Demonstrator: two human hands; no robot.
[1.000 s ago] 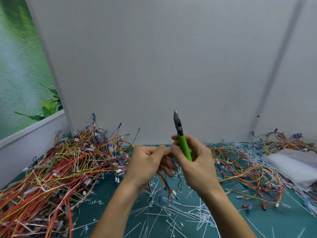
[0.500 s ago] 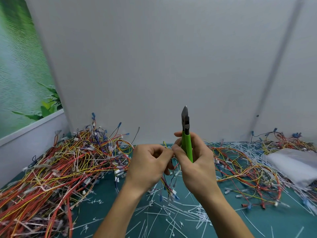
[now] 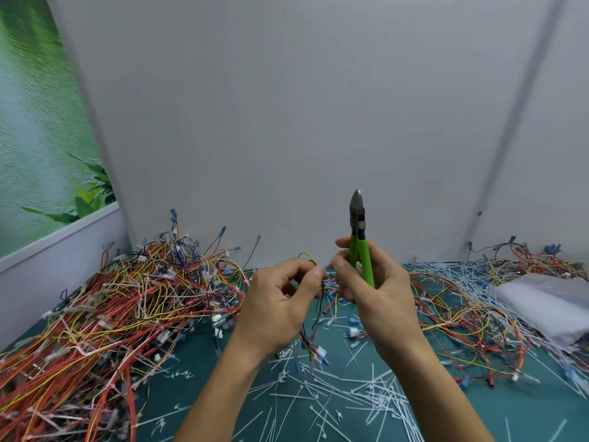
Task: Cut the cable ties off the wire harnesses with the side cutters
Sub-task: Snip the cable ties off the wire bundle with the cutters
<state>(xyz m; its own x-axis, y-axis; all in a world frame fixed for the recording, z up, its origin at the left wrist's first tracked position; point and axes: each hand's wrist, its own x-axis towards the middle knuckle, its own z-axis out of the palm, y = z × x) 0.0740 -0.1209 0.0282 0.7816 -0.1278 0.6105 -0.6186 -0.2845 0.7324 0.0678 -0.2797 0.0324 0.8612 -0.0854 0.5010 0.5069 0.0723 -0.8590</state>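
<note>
My right hand (image 3: 376,291) grips the green-handled side cutters (image 3: 358,237) upright, jaws closed and pointing up. Its thumb and forefinger also pinch a small wire harness (image 3: 322,301) that my left hand (image 3: 280,301) pinches from the other side. The harness's thin yellow, black and red wires hang down between my hands to white connectors near the mat. Whether a cable tie is on it is hidden by my fingers.
A big heap of red, yellow and orange harnesses (image 3: 111,301) fills the left of the teal mat (image 3: 526,416). Another tangle (image 3: 471,317) lies right, beside a white plastic bag (image 3: 548,304). Cut white cable ties (image 3: 325,400) litter the mat in front. Grey partition walls stand behind.
The cutters have swung from leaning left to upright and moved slightly right. My hands have drawn a little apart, with the harness wires now showing between them.
</note>
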